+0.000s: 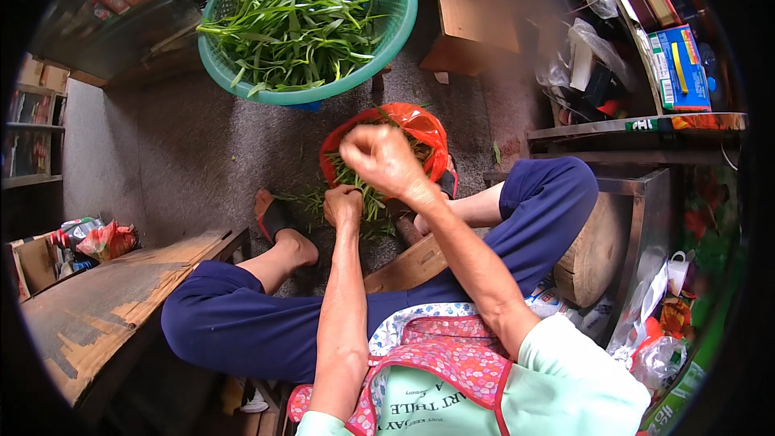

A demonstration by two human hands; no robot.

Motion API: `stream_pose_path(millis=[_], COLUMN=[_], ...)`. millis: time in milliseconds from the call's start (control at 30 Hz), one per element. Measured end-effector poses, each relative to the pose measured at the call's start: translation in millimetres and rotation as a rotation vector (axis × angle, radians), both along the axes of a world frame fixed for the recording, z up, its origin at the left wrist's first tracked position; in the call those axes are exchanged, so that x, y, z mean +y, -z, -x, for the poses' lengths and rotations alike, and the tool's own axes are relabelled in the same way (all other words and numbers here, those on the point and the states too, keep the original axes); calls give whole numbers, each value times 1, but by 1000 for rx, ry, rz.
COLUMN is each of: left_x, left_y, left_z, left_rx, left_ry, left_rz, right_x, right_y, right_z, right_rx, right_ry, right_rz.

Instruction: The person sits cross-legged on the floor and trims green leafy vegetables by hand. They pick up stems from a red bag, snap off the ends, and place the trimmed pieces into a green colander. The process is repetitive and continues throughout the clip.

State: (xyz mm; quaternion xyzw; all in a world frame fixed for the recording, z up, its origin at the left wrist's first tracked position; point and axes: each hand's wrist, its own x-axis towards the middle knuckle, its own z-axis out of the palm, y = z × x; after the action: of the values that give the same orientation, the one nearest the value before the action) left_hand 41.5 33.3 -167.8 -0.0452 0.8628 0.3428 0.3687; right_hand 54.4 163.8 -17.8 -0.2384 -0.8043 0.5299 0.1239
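My left hand (343, 204) is closed low over the floor, its fingertips pinched against long green vegetable stems (373, 205); exactly what sits between them is partly hidden. Above and to its right, my right hand (383, 160) is raised with the fingers curled in, and anything inside them is hidden. Behind that hand a red plastic bag (420, 121) stands with its mouth wide, holding green stems and leaves. Loose green stems (311, 203) are scattered on the floor beside my left hand. Farther off, a green plastic colander (395, 40) is heaped with long-leaved greens (299, 28).
My feet in dark slippers (278, 218) flank the bag. At left stands a worn wooden table (121, 299). A wooden box (472, 8) sits behind the colander at right. Shelves with a blue box (682, 69) and plastic bags are at right, above a round wood block (593, 250).
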Motion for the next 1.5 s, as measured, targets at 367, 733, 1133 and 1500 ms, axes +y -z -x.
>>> stream_pose_path(millis=[367, 733, 1133, 1500], left_x=[-10, -52, -66, -60], left_y=[-133, -214, -181, -163], left_z=[23, 25, 26, 18], left_rx=[498, 329, 49, 548], left_ry=[111, -145, -447, 6], left_rz=[-225, -662, -836, -501], right_x=[4, 37, -2, -3], right_y=[154, -9, -12, -47], right_z=[-61, -47, -52, -39], right_rx=[-472, 270, 100, 438], right_ry=[-19, 144, -262, -124], right_rz=[160, -365, -716, -552])
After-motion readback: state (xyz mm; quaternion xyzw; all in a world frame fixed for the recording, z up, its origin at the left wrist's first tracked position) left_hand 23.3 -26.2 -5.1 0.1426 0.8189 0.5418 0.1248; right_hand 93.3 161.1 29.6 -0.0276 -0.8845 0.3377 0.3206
